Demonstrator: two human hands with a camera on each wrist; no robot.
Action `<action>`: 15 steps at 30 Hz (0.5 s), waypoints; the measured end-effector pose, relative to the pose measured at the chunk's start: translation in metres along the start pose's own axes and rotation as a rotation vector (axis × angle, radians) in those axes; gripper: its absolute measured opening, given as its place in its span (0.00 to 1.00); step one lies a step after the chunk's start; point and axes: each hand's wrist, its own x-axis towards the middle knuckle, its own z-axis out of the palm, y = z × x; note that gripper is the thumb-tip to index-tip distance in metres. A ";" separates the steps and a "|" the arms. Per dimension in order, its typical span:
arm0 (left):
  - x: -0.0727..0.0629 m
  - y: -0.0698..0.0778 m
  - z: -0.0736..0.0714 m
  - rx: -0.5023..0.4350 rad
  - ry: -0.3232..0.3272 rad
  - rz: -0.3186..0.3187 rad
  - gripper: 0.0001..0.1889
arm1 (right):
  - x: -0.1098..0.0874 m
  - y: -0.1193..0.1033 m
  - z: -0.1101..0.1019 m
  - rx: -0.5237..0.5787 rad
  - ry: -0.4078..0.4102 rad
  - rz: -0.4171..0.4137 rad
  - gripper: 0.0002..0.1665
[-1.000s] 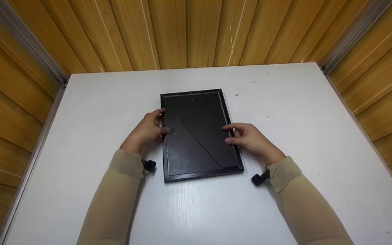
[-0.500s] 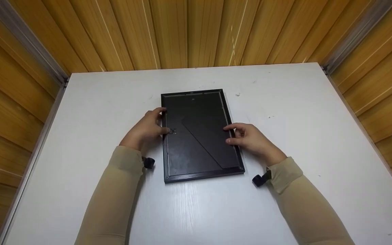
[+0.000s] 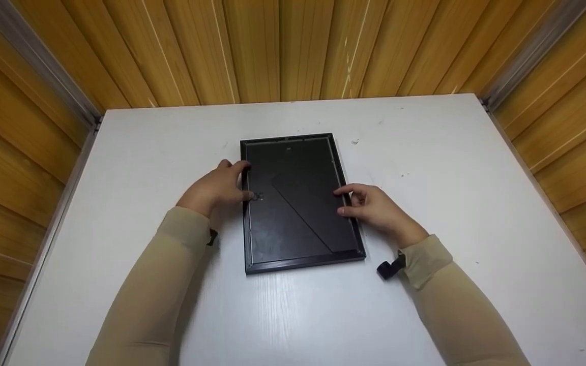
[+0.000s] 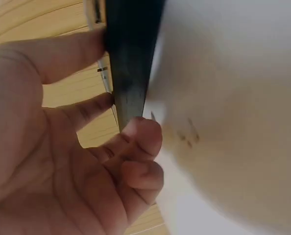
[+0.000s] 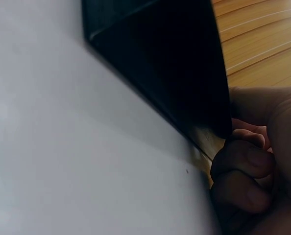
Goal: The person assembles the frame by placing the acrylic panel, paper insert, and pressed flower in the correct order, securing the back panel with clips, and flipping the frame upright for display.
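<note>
A black picture frame [image 3: 293, 203] lies on the white table with its back up; a diagonal line marks the edge of its stand leg. My left hand [image 3: 216, 188] holds its left side, thumb on the back beside a small metal clip [image 3: 258, 196]. The left wrist view shows the frame's side [image 4: 132, 58] with the left fingers [image 4: 142, 137] bent at it. At the right side, my right hand [image 3: 372, 206] grips the border with thumb and index finger. In the right wrist view, the other right fingers [image 5: 241, 159] curl beside the frame's edge. The frame's front is hidden.
The white table [image 3: 425, 152] extends around the frame and carries a few small dark marks. Wood-patterned panel walls [image 3: 303, 51] border its back and sides. A black wrist camera [image 3: 387, 269] sticks out below the right sleeve.
My left wrist has turned and its forearm has shifted left, so its black wrist camera is mostly hidden now. The left fingers have shifted slightly at the border. Frame and right hand stay put.
</note>
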 end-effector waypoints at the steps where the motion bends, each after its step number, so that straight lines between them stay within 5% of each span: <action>1: 0.000 0.001 0.000 0.021 0.001 -0.004 0.48 | 0.000 0.000 0.000 -0.002 0.000 0.000 0.31; 15: -0.006 0.010 0.000 0.473 0.057 0.037 0.45 | 0.000 0.000 0.001 -0.013 0.006 0.007 0.30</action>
